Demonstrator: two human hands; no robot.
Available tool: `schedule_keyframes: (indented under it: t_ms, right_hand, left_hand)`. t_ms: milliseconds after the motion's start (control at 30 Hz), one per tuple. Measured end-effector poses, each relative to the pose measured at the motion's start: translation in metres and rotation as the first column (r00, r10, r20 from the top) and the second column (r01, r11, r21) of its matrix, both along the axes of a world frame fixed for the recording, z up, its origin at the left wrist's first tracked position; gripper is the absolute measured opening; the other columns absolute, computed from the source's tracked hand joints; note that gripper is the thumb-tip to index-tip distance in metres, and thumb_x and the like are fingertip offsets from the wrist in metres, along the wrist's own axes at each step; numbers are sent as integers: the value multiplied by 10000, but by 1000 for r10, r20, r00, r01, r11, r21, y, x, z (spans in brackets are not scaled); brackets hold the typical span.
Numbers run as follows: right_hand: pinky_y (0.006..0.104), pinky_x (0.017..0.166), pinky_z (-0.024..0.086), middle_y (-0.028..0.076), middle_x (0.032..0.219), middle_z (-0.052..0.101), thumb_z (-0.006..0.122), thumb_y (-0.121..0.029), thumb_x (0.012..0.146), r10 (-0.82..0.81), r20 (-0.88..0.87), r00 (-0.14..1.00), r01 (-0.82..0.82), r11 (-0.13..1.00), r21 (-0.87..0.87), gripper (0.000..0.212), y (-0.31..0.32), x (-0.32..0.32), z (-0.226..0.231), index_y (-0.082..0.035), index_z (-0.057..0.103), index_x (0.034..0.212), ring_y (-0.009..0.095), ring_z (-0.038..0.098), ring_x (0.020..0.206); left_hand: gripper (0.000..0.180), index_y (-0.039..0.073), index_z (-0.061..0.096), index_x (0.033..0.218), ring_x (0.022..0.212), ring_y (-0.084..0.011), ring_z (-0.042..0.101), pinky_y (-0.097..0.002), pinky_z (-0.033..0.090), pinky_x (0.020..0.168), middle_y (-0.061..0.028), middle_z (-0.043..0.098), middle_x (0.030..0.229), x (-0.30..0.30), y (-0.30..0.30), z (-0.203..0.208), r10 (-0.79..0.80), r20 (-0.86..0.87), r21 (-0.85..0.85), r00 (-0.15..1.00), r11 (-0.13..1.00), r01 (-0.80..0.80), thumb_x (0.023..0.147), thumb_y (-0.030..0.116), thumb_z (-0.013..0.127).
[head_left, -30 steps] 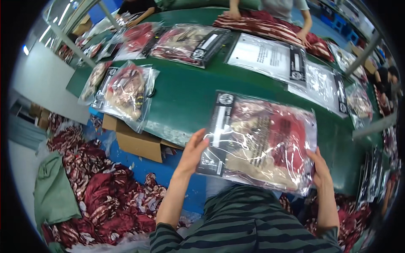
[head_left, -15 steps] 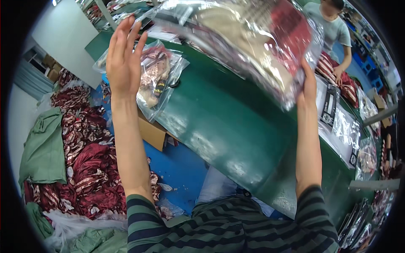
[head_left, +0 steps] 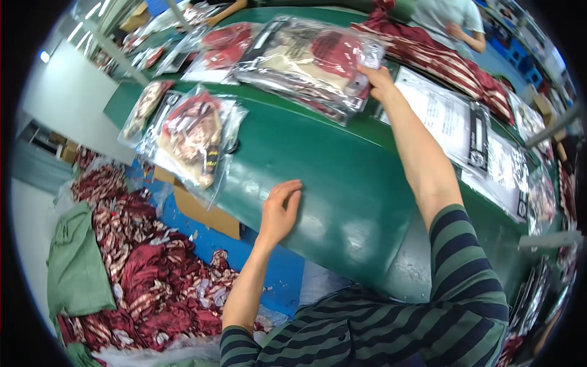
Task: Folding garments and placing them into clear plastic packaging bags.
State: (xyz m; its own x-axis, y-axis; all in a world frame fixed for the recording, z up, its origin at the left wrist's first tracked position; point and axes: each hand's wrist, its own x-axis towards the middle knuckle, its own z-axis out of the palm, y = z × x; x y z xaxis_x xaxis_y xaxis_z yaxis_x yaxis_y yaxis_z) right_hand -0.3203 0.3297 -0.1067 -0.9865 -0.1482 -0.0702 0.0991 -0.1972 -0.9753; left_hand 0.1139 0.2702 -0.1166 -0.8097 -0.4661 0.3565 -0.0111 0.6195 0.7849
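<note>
On the far side of the green table [head_left: 318,162] lies a clear plastic bag of folded cream and red clothing [head_left: 306,52], on top of other bagged pieces. My right hand [head_left: 376,82] grips this bag's right end, fingers closed on the plastic. Nearer to me, my left hand [head_left: 281,211] hovers over or rests on the table's front part, fingers loosely stretched and nothing in them. Left of it lies a clear bag with a pink and cream patterned garment [head_left: 192,131].
Bagged red items [head_left: 225,46] lie beside the stack. Clear packets with printed sheets [head_left: 434,113] line the right side, below striped maroon fabric [head_left: 440,55]. Another person [head_left: 449,21] stands across the table. Heaped maroon fabric [head_left: 165,269] and a cardboard box [head_left: 205,211] are at lower left.
The bag of clothing has come down from the air onto the far stack, my right hand still on it. My left hand has dropped from the upper left to the table's near part.
</note>
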Motion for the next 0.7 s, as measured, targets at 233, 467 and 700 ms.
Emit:
schedule_keyframes:
  t_ms: [233,467,700]
  right_hand:
    - [336,637,547,128,908,690,631,-222,912,154,-92,984,-134,972,194,651,127,118,17,-11,322,1445,243,682,738]
    - [276,680,599,93,1022,699,617,-181,1002,375,11,927,-375,923,86,329,503,322,41,-16,584,1285,155,686,825]
    - [223,512,509,136,1061,711,635,-204,995,-837,211,504,860,510,-30,352,742,580,-10,-17,591,1290,146,662,686]
  left_hand:
    - [414,-17,533,1321,789,-196,668,-299,554,732,-107,708,994,-149,13,-8,-207,82,485,975,863,142,935,83,644]
    - [307,-48,674,1124,777,-172,714,-247,567,682,-133,741,984,-286,-13,-70,-214,212,314,954,939,141,991,223,615]
    - [371,-52,667,1200,973,-252,680,-314,523,897,-154,717,1112,-265,165,-15,-494,294,-198,818,806,558,1003,256,609]
